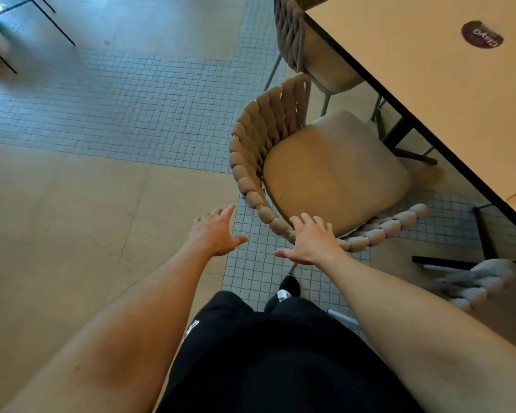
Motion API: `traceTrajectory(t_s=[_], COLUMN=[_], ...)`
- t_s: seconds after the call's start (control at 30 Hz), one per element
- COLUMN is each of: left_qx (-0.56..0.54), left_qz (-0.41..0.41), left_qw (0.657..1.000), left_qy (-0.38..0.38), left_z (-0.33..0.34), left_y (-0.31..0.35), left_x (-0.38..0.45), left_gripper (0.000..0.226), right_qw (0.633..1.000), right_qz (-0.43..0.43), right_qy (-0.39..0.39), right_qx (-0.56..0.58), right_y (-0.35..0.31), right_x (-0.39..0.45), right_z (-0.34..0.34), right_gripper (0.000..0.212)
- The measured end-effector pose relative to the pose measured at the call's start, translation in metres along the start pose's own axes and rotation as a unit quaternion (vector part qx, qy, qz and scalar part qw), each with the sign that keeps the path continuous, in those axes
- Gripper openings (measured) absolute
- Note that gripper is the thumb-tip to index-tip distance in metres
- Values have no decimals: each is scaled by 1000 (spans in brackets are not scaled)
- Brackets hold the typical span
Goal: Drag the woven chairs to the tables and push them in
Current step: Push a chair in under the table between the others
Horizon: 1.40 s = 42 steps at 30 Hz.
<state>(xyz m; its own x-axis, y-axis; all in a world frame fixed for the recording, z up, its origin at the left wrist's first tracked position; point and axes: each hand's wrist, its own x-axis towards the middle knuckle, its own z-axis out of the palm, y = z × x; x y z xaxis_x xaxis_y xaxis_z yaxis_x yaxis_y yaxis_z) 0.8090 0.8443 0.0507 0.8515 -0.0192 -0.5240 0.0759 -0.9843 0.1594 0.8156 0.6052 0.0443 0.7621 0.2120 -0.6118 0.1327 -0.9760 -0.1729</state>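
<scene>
Two hands reach out, fingers spread wide, holding nothing: right hand (312,242) w/ fingertips at the chair (325,171) back rim, left hand (216,232) just beside, likely to push. Chair sits near tabletop (429,70), seat not yet under.

Table's (414,70) round sticker (482,34) perhaps reads "Clayo".

Landmark: table (429,84), upper right, dark edge, round dark sticker (482,34) on top. Woven chair (325,174) just beside table edge, seat cushion not under tabletop. Second woven chair (307,40) beyond it, partly under table. Right hand (312,241) over chair's braided backrest rim, fingers spread. Left hand (216,232) apart from chair, fingers spread, over floor. Third braided chair back (477,281) below table, blurred.
</scene>
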Motion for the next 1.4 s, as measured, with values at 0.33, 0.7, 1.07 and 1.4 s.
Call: traceTrajectory(t_s=[0.33,0.7,1.07,1.4], left_qx=[87,282,408,456], left_qz=[92,251,338,324], left_qw=[992,922,839,825], left_qy=[-13,-87,-120,-84], left_z=[-39,-73,-74,-71], left_y=[-12,-28,-25,-6], left_x=[95,202,268,260], left_gripper=[113,123,115,32], right_qw=[997,963,931,949], right_qz=[62,202,278,271], right_qy=[-25,-53,-80,-71], right_qx=[47,173,221,147], right_y=[-1,-27,-53,-63], right_x=[48,83,111,110], right_z=[-20,-12,9,20], right_gripper=[107,108,97,70])
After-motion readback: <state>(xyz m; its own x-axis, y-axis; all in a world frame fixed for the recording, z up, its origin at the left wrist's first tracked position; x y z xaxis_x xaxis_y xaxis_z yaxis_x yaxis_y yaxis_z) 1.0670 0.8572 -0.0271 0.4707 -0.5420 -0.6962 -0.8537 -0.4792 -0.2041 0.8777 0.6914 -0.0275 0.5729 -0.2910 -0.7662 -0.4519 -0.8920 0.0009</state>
